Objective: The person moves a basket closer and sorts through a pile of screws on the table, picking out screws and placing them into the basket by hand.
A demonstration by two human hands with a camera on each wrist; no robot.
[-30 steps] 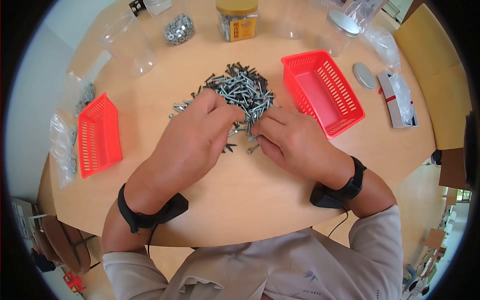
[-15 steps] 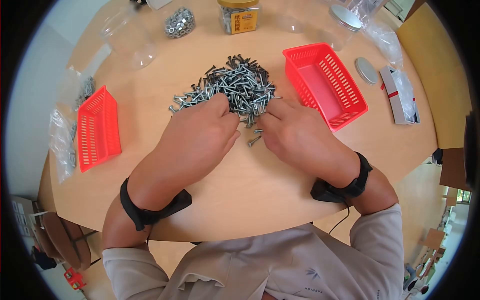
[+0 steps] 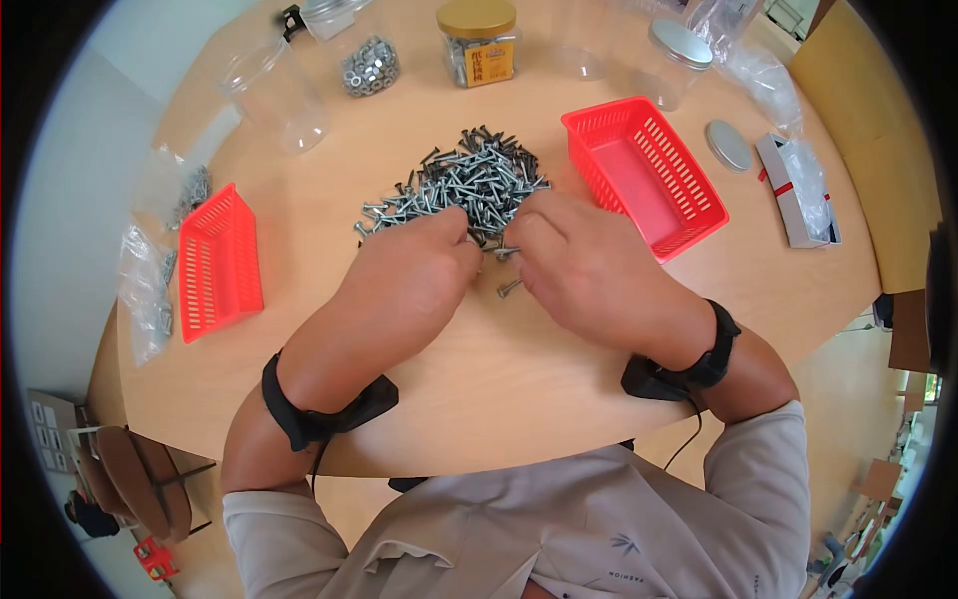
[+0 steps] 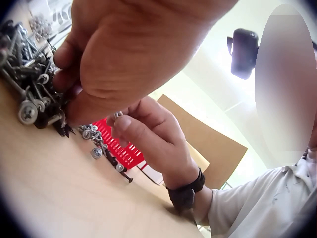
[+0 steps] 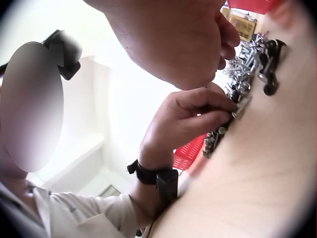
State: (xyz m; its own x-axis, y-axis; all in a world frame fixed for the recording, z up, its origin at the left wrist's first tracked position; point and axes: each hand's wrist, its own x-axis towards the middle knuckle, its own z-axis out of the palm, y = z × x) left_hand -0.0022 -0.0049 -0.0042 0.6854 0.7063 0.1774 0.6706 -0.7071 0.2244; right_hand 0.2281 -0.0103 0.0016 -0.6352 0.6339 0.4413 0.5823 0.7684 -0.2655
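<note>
A heap of silver and dark screws (image 3: 477,185) lies mid-table. At its near edge the left hand (image 3: 409,275) has curled fingers; in the right wrist view that hand (image 5: 183,119) pinches a silver screw (image 5: 241,107) low over the table. Just to its right, the right hand (image 3: 589,265) is curled; in the left wrist view its thumb and finger (image 4: 153,136) pinch a small silver screw (image 4: 118,115). One loose screw (image 3: 510,289) lies on the table beside the right hand. The fingertips are partly hidden in the head view.
Red baskets stand at left (image 3: 222,265) and right (image 3: 649,180). Behind the heap are a gold-lidded jar (image 3: 479,45), a container of nuts (image 3: 370,68) and clear jars (image 3: 289,105). At right lie a silver lid (image 3: 728,146) and a narrow box (image 3: 798,195).
The left hand has drawn slightly back from the heap toward the person, covering the spot where dark screws showed earlier. The right hand stays near the heap's edge, its fingers more curled under.
</note>
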